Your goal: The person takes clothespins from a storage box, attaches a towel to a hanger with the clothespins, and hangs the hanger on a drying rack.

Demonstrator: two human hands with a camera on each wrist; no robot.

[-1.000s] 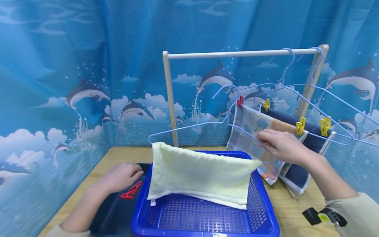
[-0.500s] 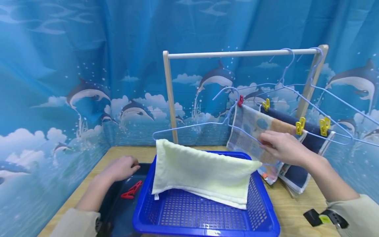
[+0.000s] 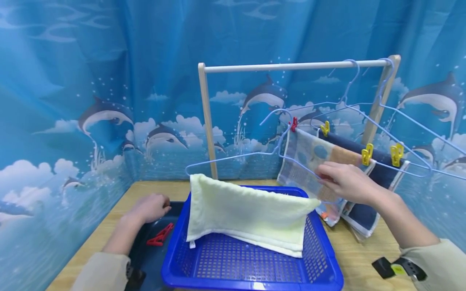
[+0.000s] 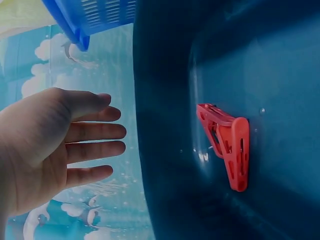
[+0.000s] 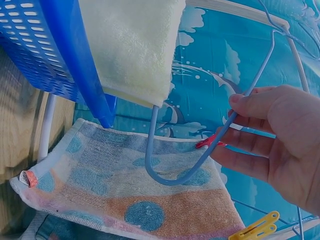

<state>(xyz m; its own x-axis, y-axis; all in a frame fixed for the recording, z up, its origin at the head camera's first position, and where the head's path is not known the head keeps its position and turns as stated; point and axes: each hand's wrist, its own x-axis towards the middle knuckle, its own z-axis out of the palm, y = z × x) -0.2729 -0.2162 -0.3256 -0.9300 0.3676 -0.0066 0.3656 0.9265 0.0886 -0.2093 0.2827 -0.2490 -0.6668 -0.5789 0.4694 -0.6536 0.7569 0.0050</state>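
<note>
My right hand (image 3: 344, 182) pinches one arm of a light blue wire hanger (image 3: 233, 156) between thumb and fingers, plainly seen in the right wrist view. Over the hanger's lower bar hangs a pale yellow towel (image 3: 247, 214), folded double, above a blue plastic basket (image 3: 329, 258). At the left, my left hand (image 3: 150, 207) hovers by the far edge of a dark blue bin (image 3: 154, 262). Its fingers reach out loosely with nothing between them in the left wrist view. Red clothespins (image 4: 235, 145) lie inside the bin, apart from that hand.
A rack with a white rail (image 3: 276, 67) stands behind the basket. At right, a patterned towel (image 3: 303, 155) and a dark blue towel (image 3: 364, 218) hang on hangers with red and yellow clothespins (image 3: 367, 154). The wooden table (image 3: 364, 258) lies beneath.
My left hand has moved slightly up and left, toward the bin's far edge. The yellow towel's left end has shifted a little to the right. My right hand keeps its grip on the hanger.
</note>
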